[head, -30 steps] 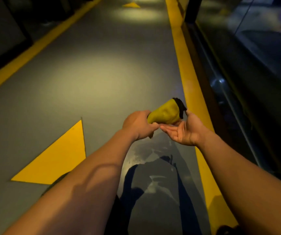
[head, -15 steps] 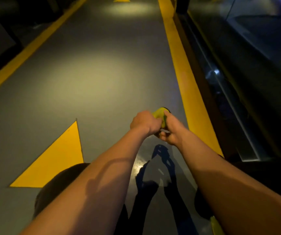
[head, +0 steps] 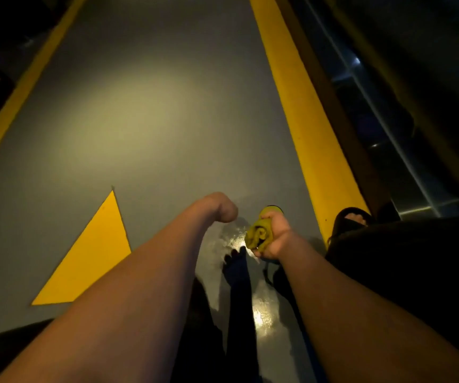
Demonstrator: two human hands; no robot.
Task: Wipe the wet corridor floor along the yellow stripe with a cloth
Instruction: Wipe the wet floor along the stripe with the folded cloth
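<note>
The corridor floor point(head: 145, 128) is seen as a smooth grey coating, matt where a soft pool of light is spread across it. Just beside the cloth point(head: 260, 234), toward the viewer, the same coating is made glossy by a wet patch point(head: 261, 316), in which bright glints are reflected. The yellow stripe point(head: 303, 111) and the yellow triangle point(head: 90, 255) are rendered as flat, opaque paint with a dull finish. The cloth, gripped in the right hand point(head: 275, 239), is shown as soft yellow-green fabric, bunched into folds. Beyond the stripe, dark reflective panels point(head: 383, 128) with a metallic-looking sheen are visible.
</note>
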